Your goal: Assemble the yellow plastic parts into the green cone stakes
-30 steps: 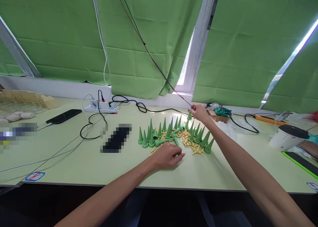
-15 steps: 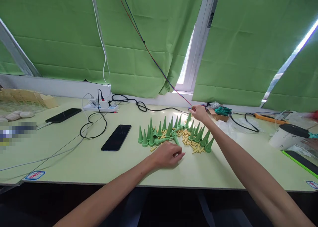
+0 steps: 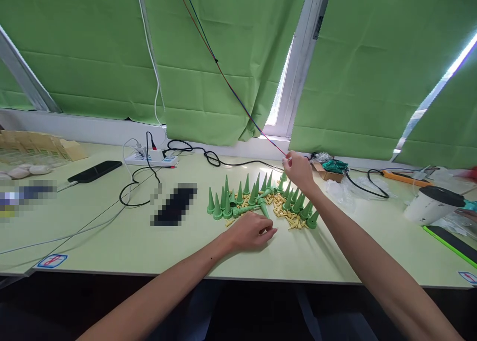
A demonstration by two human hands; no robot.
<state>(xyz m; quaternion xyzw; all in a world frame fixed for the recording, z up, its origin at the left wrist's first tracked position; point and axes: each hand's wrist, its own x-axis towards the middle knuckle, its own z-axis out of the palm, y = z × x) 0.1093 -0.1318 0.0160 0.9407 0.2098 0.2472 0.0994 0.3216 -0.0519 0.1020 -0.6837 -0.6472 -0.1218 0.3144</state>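
My right hand [image 3: 298,171] is closed in a pinch above the back of the green cones, at the lower end of a red and blue cord [image 3: 242,105] that runs down from the top of the view. Loosely curled, my left hand [image 3: 253,231] rests on the table in front of the pile; whether it holds anything is hidden. Several green cones [image 3: 217,208] stand upright in a rough arc. Small yellow pieces [image 3: 285,208] lie scattered among them. A green stem-like piece [image 3: 244,210] lies on its side behind my left hand.
On the pale table [image 3: 122,251] a blurred dark phone [image 3: 174,205] lies left of the cones. Farther back are a power strip [image 3: 164,161] and black cables [image 3: 212,157]. A small box [image 3: 330,174], a white cup [image 3: 432,206] and a green-edged device [image 3: 450,242] are at the right.
My right hand has turned and shifted slightly, with its back now more toward the camera. My left hand stays in the same place.
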